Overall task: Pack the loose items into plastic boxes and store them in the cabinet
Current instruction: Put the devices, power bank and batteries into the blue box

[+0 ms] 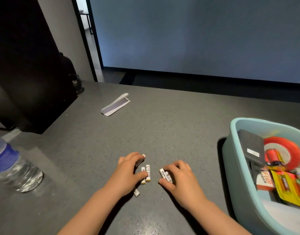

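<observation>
Several white batteries point(147, 172) lie on the grey table point(171, 124) near its front middle. My left hand point(127, 173) rests over some of them, fingers curled, with a dark object point(139, 162) under its fingertips and one battery point(137, 192) poking out below the palm. My right hand point(179, 178) is closed around two white batteries point(164, 174), thumb and fingers pinching them against the table. A light blue plastic box point(234, 158) stands at the right, holding a black device, a red tape roll, a yellow pack and other small items.
A folded paper slip point(115, 105) lies at the table's middle back. A clear water bottle point(12, 165) with a blue label stands at the left edge. A black cabinet-like block point(27, 73) rises at the back left, with dark bags beside it.
</observation>
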Motion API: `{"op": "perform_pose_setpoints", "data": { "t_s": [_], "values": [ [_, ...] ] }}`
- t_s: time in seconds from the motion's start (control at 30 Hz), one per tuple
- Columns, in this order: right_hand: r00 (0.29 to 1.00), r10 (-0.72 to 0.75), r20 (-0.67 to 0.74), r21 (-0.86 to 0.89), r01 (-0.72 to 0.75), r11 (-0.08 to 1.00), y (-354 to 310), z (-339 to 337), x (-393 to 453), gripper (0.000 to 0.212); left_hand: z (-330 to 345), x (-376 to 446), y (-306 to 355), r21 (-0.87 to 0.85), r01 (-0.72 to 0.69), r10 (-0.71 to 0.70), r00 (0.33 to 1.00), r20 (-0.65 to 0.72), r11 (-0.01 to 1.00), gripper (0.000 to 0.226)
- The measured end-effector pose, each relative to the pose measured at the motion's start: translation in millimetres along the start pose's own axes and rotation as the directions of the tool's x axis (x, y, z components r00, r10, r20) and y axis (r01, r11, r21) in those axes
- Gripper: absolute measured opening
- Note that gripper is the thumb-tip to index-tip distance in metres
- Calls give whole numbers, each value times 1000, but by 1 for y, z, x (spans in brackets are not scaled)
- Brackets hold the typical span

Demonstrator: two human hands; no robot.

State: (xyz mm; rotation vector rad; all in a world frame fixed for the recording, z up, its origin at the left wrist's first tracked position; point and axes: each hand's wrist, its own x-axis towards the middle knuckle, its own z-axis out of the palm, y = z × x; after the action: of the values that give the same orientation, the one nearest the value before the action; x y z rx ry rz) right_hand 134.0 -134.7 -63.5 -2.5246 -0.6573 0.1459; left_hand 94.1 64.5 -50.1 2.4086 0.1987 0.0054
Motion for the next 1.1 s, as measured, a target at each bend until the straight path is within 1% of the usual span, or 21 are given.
{"op": "perform_pose_setpoints", "data": {
  "t_s": [0.07, 0.13, 0.2, 0.27, 0.33, 0.43, 0.53, 0.67, 0.77, 0.83, 0.9, 1.0, 1.03, 1.1],
  "values": [
    [998, 11, 54, 45, -14, 999, 2, -6, 1, 50, -6, -5, -1, -13, 21, -20, 999, 48, 1000, 73],
    [988, 1, 151, 93, -15, 996, 5, -15, 1, 68, -10, -13, -1, -1, 25, -24, 994, 107, 1000, 91],
    [964, -35, 265, 95, 10, 995, 7, -28, 2, 87, -13, -22, 0, 13, 25, -27, 985, 169, 1000, 108],
    [942, -72, 328, 59, 56, 997, 8, -37, 5, 97, -15, -31, 0, 54, 14, -26, 974, 224, 998, 120],
    [933, -106, 344, 15, 107, 994, 6, -41, 8, 100, -15, -38, -3, 122, 0, -31, 967, 253, 992, 127],
    [917, -160, 365, -42, 188, 981, 4, -40, 15, 96, -16, -43, -8, 154, 31, -72, 962, 265, 988, 123],
    [911, -175, 374, -61, 212, 975, 2, -36, 20, 89, -17, -41, -13, 112, 72, -95, 972, 217, 991, 107],
    [917, -188, 351, -41, 216, 976, -4, -28, 22, 80, -14, -36, -12, 49, 51, -57, 990, 126, 997, 84],
    [913, -211, 348, -45, 241, 970, -9, -24, 23, 72, -12, -31, -11, -15, 27, -26, 996, 86, 1000, 75],
    [907, -225, 356, -36, 254, 966, -11, -23, 23, 73, -15, -28, -10, -28, 5, -4, 999, 40, 1000, 77],
    [899, -238, 367, -23, 264, 964, -12, -21, 23, 76, -17, -24, -7, -10, -35, 36, 999, 27, 999, 82],
    [893, -254, 372, -7, 276, 961, -13, -18, 24, 73, -12, -16, -1, 60, -102, 97, 992, 85, 993, 90],
    [892, -256, 373, -3, 277, 961, -13, -17, 24, 72, -9, -14, 0, 86, -121, 111, 988, 106, 989, 89],
    [890, -261, 375, 2, 280, 960, -13, -14, 24, 69, -3, -10, -2, 126, -146, 131, 984, 122, 981, 79]
  ]
}}
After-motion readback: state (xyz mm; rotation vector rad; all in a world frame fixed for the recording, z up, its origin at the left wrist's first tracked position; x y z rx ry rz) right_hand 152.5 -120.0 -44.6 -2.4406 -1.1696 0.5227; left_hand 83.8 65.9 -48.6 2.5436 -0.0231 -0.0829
